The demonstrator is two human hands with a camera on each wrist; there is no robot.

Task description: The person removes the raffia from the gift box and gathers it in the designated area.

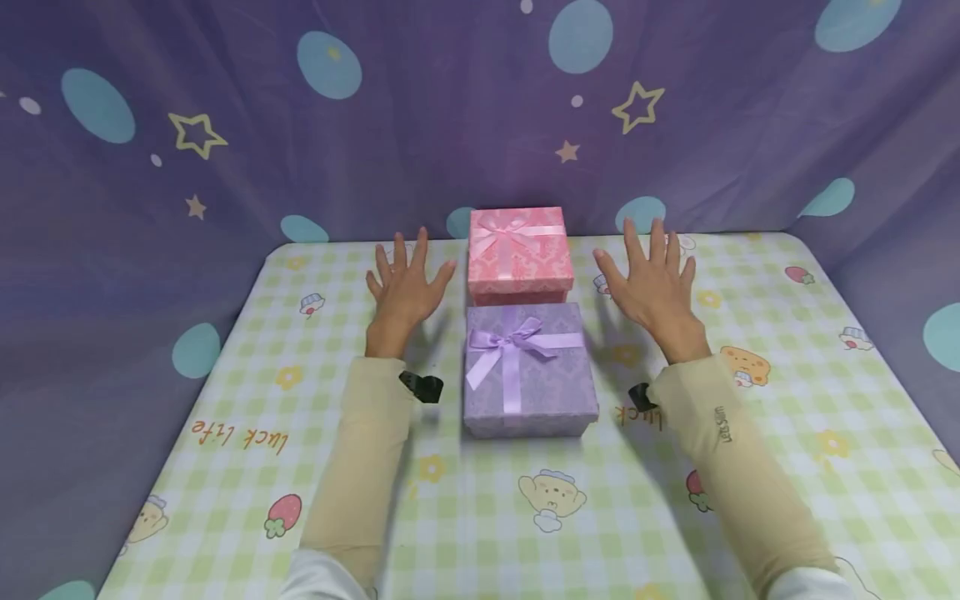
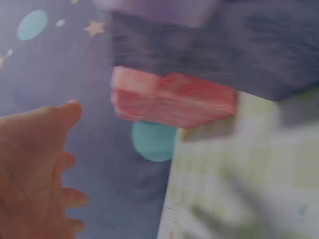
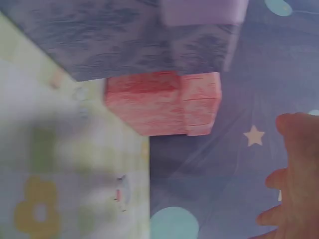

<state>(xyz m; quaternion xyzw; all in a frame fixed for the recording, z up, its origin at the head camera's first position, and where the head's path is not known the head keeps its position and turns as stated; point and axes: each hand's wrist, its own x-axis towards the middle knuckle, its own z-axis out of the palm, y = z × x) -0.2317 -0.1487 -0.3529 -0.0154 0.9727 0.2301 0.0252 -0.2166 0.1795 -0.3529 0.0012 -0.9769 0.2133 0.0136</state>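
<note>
A pink gift box with a ribbon bow on its lid stands at the far side of the table. Right in front of it is a larger purple gift box, also lidded and tied with a lilac bow. My left hand hovers to the left of the boxes, fingers spread and holding nothing. On the other side, my right hand is likewise spread and apart from both boxes. Both wrist views show the pink box beyond the purple box.
A green checked tablecloth printed with flowers, strawberries and bears covers the table. Behind it and at the sides hangs a purple curtain with stars and blue ovals. Dark straps sit at both wrists.
</note>
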